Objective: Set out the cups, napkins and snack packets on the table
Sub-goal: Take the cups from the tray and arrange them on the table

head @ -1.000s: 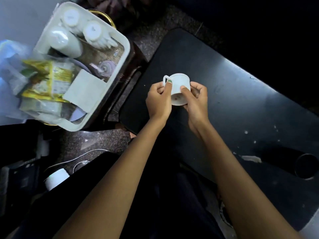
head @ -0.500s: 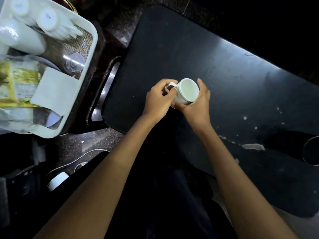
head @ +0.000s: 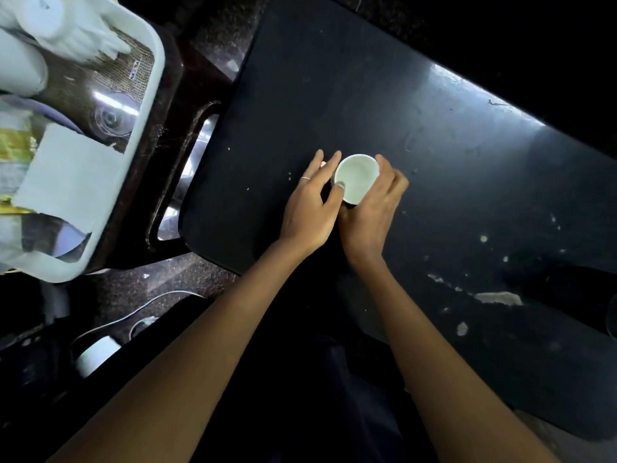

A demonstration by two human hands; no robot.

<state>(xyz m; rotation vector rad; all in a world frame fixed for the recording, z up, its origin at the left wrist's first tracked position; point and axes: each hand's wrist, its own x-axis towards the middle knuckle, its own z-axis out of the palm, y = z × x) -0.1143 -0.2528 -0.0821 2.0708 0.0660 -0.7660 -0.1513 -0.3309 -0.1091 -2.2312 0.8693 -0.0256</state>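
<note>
A small white cup [head: 356,177] stands mouth-up on the black table [head: 434,145]. My right hand [head: 374,208] wraps around its right side and grips it. My left hand [head: 314,205] rests against its left side, thumb on the rim and fingers spread. A white tray [head: 147,105] at the upper left holds more white cups [head: 23,58], a folded white napkin [head: 66,178] and yellow snack packets [head: 13,145].
The tray sits on a dark stand left of the table, with a metal strip [head: 187,168] between them. A white roll [head: 96,355] and a cable [head: 140,305] lie on the dark speckled floor at lower left. White chips mark the table's right part.
The cup went from upside down in both hands to upright and down on the table. My left fingers have opened off the handle. The view shifted right and closer.
</note>
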